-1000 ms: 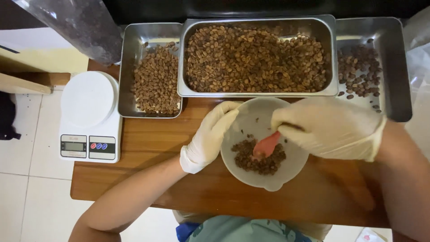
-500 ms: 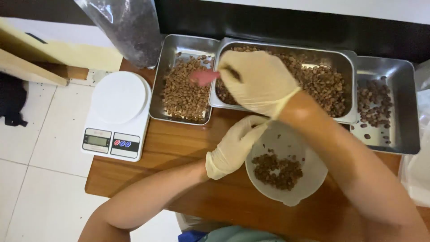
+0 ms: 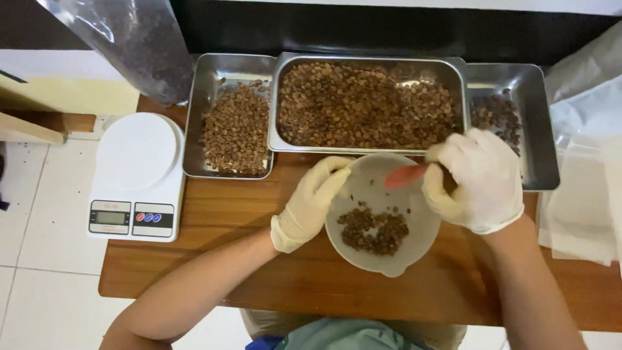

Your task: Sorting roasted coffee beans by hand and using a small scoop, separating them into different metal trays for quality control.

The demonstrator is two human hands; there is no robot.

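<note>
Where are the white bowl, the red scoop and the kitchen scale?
white bowl (image 3: 424,249): head view, bare inner wall on its right side.
red scoop (image 3: 405,175): head view, middle of the red blade, held by the right hand (image 3: 479,181).
kitchen scale (image 3: 137,150): head view, centre of the round white platform.

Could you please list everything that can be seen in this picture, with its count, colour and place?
Large tray: one, steel, back centre, full of brown beans.
Left tray: one, steel, back left, partly filled with brown beans.
Right tray: one, steel, back right, a few dark beans.
Bowl: one, white, front centre of the table, a small heap of brown beans inside.
Scoop: one, red, over the bowl.
Kitchen scale: one, white, left edge of the table.
Table: one, brown wood.
Plastic bags: a dark-filled one back left, clear ones right.
Left hand: white glove, on the bowl's rim.
Right hand: white glove, holding the scoop.
</note>
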